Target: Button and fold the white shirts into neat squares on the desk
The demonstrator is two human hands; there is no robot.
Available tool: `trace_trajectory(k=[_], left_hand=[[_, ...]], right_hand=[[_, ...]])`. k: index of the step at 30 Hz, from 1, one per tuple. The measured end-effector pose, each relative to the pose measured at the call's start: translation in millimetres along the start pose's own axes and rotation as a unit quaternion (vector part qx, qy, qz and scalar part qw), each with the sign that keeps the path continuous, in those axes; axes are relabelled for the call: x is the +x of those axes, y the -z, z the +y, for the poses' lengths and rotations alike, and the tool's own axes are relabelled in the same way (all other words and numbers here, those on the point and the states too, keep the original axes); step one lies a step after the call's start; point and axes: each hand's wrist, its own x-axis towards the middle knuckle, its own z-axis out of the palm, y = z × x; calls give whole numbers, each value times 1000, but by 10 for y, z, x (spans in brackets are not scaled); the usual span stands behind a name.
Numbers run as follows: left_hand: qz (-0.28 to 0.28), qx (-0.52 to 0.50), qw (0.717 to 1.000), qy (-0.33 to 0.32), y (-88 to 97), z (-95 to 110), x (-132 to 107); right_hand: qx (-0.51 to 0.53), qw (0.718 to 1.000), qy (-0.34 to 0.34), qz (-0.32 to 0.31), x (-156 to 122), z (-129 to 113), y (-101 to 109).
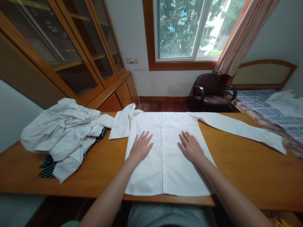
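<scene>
A white button-front shirt (151, 170) lies front up on the table, its hem close to the near edge. Its collar end is at the far edge and partly out of sight. The right-side sleeve stretches out across the wood, while the left-side sleeve is bent and bunched. My left hand (141, 147) rests flat on the left front panel, fingers spread. On the other panel lies my right hand (190, 146), also flat with its fingers extended. The button placket runs between the two hands. Neither hand grips the cloth.
On the left of the wooden table (239, 164) sits a heap of crumpled white clothes (63, 129), with black striped cloth (48, 168) under it. Beyond stand a glass-fronted cabinet (104, 78), an office chair (209, 90) and a bed (260, 94).
</scene>
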Motion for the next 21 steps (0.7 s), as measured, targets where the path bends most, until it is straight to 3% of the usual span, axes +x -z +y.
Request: trace_trajectory(k=[13, 21], left_hand=[[14, 28, 999, -14, -6, 98, -295], [58, 94, 993, -34, -24, 160, -510]], right_hand=[[-7, 1000, 1, 7, -320, -88, 77], [-45, 999, 13, 20, -540, -139, 63]])
